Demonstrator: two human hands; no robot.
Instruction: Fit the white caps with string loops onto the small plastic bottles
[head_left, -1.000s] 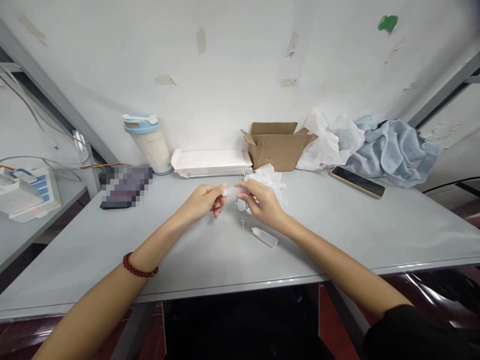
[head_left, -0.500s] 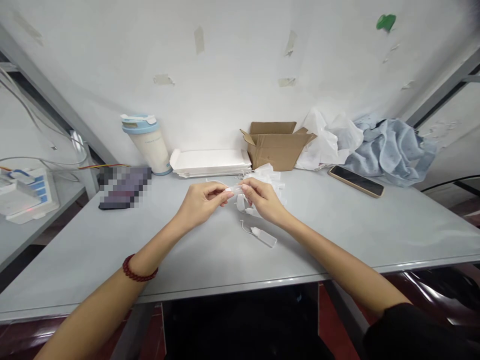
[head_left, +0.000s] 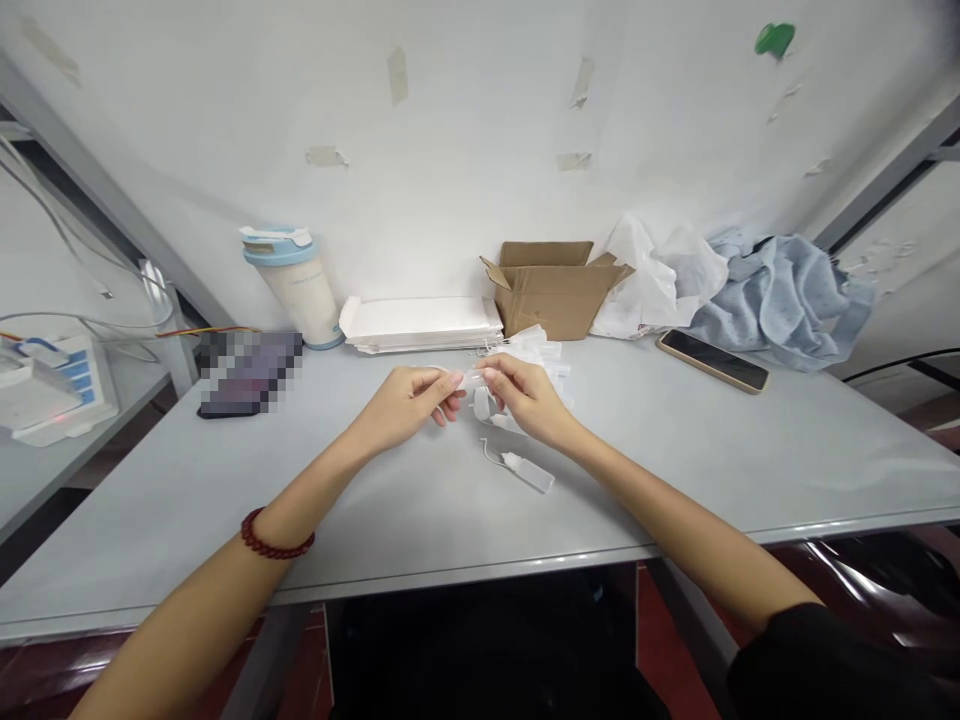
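The left hand (head_left: pixel 411 405) and right hand (head_left: pixel 531 398) are pinching a clear plastic piece (head_left: pixel 472 380), seemingly adjusting it; next is needing steadiness.

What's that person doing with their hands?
A person is pinching a small see-through piece between the fingertips of the left hand and right hand, above a grey table. Its exact shape is hard to tell. Nearer the person lies a little bottle with a thin, bent tube. An open cardboard box stands by the wall.
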